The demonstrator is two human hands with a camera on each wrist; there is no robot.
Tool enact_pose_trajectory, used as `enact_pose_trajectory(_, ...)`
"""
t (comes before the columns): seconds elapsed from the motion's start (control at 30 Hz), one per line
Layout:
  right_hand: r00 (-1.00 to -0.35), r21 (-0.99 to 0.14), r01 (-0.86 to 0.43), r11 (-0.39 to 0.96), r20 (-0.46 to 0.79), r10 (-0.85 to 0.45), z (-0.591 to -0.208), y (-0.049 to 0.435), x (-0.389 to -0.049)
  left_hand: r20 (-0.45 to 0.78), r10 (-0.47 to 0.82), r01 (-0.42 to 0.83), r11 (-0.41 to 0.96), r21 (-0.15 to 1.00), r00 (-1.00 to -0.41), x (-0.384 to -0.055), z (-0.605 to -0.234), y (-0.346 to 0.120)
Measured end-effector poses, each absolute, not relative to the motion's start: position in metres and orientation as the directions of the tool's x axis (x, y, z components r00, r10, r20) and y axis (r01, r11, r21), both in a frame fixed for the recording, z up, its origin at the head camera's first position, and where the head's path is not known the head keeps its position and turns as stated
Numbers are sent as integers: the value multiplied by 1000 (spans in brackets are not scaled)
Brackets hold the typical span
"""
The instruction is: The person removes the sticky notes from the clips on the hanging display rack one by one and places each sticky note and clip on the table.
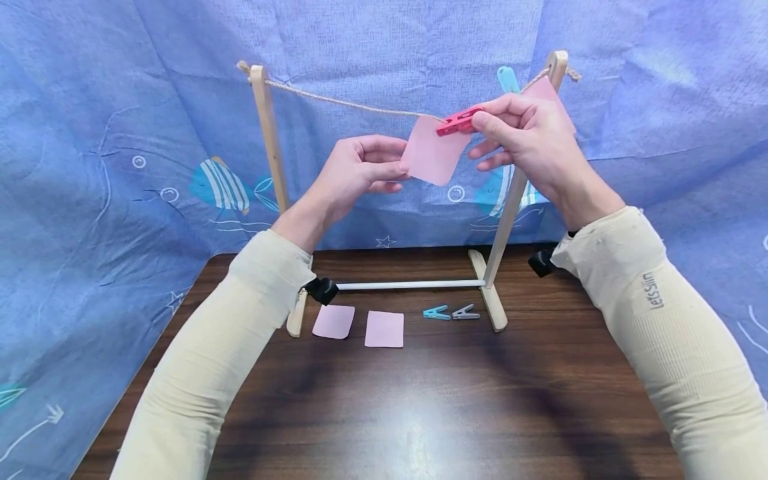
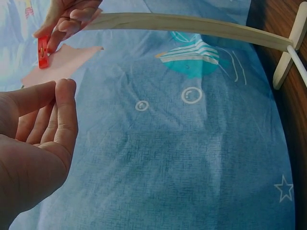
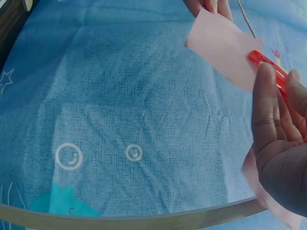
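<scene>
A pink paper square point(image 1: 437, 152) hangs tilted at the twine line point(image 1: 348, 101). My left hand point(image 1: 366, 167) pinches its left edge between thumb and fingers. In my right hand point(image 1: 534, 137), thumb and fingers grip a red clothespin point(image 1: 459, 121), whose jaws overlap the paper's upper right corner beside the twine. The right wrist view shows the same red clothespin point(image 3: 268, 64) on the corner of the pink paper point(image 3: 223, 45). Behind my right hand, a second pink paper point(image 1: 549, 97) hangs near the right post, partly hidden, with a light blue clothespin point(image 1: 507, 80) standing up beside it.
A wooden frame with a left post point(image 1: 270, 137) and right post point(image 1: 509, 223) carries the twine; a white bar point(image 1: 414, 285) joins its feet. On the dark table point(image 1: 456, 393) lie two pink papers point(image 1: 384, 329), a blue clothespin point(image 1: 436, 313) and a grey clothespin point(image 1: 465, 313).
</scene>
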State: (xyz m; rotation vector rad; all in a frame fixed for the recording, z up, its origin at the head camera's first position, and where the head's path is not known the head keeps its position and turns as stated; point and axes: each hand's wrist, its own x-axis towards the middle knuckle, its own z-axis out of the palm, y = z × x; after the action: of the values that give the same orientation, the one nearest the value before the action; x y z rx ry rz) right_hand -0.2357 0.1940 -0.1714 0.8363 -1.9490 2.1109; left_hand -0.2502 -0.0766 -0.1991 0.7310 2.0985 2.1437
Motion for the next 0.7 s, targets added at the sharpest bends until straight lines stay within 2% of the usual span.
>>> enact_pose_trajectory(0.17,-820,-846,-488,-213,528,-219,-172,192,-235,293,358,288,-68,955,-887,-250,-199,-77)
enact_pose_trajectory(0.43,-823,-831,-498,-247,543,-168,-171,190,-233,283,354,273,-79,959,-891,-249,-198,-78)
enact_pose_trajectory(0.7,-837,-850,-495,-178,522,-164,-174,188,-233,286,351,287,-51,957,-892,-248,-199,-79)
